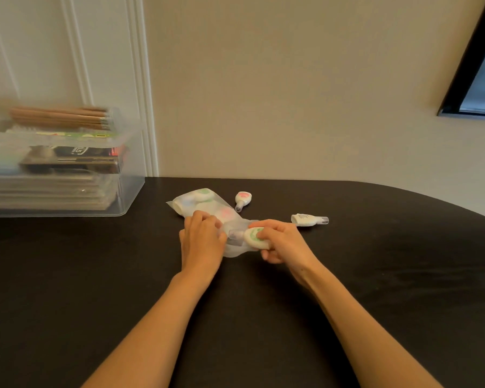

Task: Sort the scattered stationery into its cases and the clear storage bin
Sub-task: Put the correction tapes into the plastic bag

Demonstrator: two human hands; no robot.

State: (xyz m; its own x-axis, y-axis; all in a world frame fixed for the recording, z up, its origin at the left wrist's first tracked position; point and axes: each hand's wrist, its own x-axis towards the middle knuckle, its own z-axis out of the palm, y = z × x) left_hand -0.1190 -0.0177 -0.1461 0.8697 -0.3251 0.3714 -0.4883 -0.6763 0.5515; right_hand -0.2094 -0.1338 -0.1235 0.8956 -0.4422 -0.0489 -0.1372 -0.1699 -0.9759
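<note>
A clear plastic bag [196, 204] lies mid-table with several white correction-tape dispensers inside. My left hand [202, 239] grips the bag's open near end. My right hand [280, 243] pinches a green-marked correction tape [254, 237] whose capped tip points into the bag's mouth. A pink-marked correction tape [242, 200] lies loose behind the bag. Another white correction tape [308, 219] lies on its side to the right. The clear storage bin [123, 191] stands at the left.
The bin holds wooden pencils [59, 117], a black box [76, 161] and stacked flat packs. The dark table [375, 275] has a rounded far-right edge against a beige wall. A dark-framed window [476, 88] is at upper right.
</note>
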